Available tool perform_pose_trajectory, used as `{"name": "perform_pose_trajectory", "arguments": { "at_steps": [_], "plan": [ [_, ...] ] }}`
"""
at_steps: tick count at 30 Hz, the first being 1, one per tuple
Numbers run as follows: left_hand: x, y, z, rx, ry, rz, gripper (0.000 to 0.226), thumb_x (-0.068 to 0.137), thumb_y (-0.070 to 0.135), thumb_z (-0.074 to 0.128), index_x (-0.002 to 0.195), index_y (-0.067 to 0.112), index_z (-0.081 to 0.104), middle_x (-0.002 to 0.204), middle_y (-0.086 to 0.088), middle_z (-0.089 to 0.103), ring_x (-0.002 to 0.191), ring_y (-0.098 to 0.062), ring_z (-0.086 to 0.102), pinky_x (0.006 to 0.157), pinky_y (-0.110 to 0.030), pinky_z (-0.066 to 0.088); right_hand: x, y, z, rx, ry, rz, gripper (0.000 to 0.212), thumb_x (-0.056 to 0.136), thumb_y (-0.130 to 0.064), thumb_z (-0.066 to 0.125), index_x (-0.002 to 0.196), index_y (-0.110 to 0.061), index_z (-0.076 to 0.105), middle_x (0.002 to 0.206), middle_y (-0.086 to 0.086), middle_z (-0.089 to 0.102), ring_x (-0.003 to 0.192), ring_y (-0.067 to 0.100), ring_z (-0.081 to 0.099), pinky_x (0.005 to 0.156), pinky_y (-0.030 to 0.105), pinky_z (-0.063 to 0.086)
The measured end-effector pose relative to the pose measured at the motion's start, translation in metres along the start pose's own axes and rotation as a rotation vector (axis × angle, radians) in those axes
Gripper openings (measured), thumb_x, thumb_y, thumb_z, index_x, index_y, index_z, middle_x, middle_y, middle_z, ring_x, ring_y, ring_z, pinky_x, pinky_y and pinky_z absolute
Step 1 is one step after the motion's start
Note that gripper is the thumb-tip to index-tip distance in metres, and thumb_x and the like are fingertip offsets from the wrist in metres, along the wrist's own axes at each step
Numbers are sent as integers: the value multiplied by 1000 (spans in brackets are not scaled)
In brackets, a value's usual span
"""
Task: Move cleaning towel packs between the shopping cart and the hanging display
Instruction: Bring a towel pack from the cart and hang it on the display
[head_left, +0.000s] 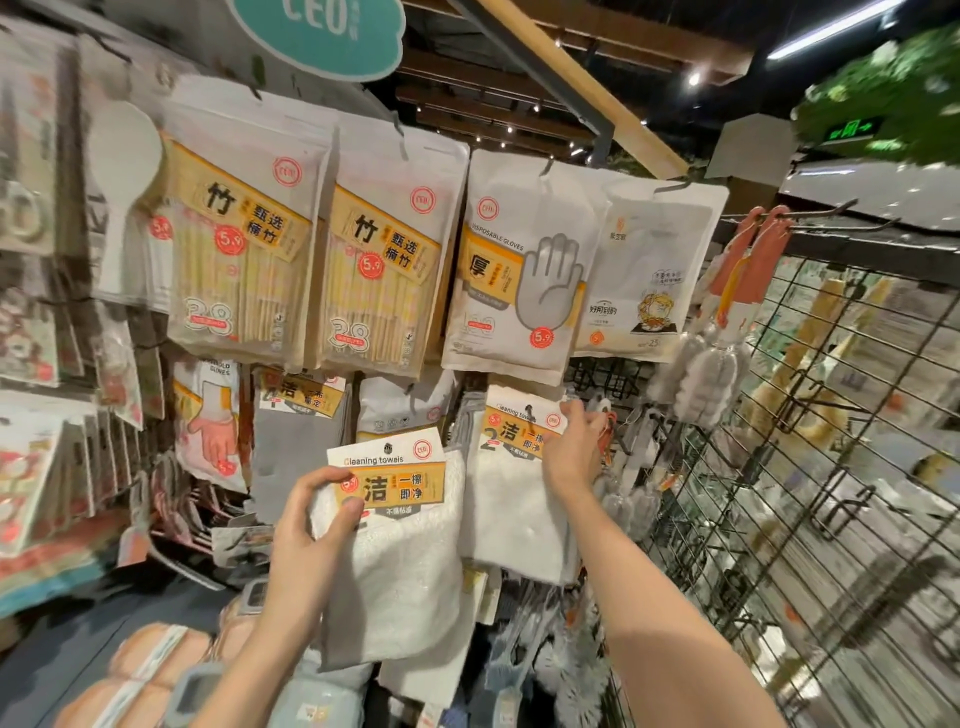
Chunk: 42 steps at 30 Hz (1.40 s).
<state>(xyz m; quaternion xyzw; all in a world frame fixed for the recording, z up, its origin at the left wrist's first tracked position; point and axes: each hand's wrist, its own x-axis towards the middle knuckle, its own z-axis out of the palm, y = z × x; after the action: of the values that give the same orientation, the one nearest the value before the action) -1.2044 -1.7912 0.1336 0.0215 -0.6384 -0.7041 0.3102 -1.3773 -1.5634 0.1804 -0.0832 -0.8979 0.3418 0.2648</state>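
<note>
My left hand (311, 525) grips a white cleaning towel pack (400, 561) by the left edge of its yellow label card, holding it up in front of the hanging display. Just to its right another cleaning towel pack (511, 504) hangs on the display. My right hand (574, 447) reaches to that hanging pack's upper right corner, fingers on the card's right edge by its hook. Whether the fingers grip it or only touch it is unclear. No shopping cart is in view.
Above hang two bamboo chopstick packs (244, 265) and disposable glove packs (514, 275). Bottle brushes (711, 374) dangle at the right beside a wire grid panel (810, 467). More hanging goods crowd the left. Orange sponges (150, 670) lie below.
</note>
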Motion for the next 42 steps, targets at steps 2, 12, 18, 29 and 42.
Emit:
{"name": "perform_pose_trajectory", "arguments": {
  "at_steps": [2, 12, 18, 29, 42],
  "plan": [
    [-1, -1, 2, -11, -16, -3, 23, 88, 1, 59, 105, 17, 59, 104, 13, 64, 91, 3, 60, 67, -12, 51, 1, -1, -4, -35, -19, 6, 47, 82, 2, 59, 120, -24, 51, 125, 8, 40, 103, 27, 51, 67, 35, 49],
    [-3, 0, 26, -35, -102, -26, 26, 88, 6, 61, 103, 27, 60, 112, 12, 62, 99, -3, 60, 71, -18, 52, -43, 0, -40, 373, -41, -14, 21, 90, -15, 57, 107, -26, 59, 129, 4, 46, 124, 19, 37, 104, 34, 30],
    [-9, 2, 54, -11, -164, 10, 28, 86, 0, 62, 107, 18, 61, 103, 21, 63, 96, 12, 55, 76, -10, 45, -81, -12, -53, 571, -533, -128, 37, 87, -26, 64, 121, -28, 48, 114, -14, 54, 104, 1, 54, 83, 13, 46],
    [8, -8, 103, 35, -402, -42, 49, 84, -3, 62, 117, 32, 54, 124, 18, 55, 114, 7, 51, 94, -14, 42, -52, 15, -68, 682, -331, -81, 52, 77, 9, 66, 117, -19, 49, 113, -2, 57, 96, 3, 58, 66, 13, 51],
    [55, -28, 143, 153, -403, -21, 56, 80, -12, 58, 124, 23, 53, 126, 11, 56, 121, -6, 49, 107, -27, 36, -15, 20, -34, 584, -161, -57, 45, 78, 5, 67, 104, -28, 51, 116, 2, 53, 105, 14, 52, 76, 8, 46]
  ]
}}
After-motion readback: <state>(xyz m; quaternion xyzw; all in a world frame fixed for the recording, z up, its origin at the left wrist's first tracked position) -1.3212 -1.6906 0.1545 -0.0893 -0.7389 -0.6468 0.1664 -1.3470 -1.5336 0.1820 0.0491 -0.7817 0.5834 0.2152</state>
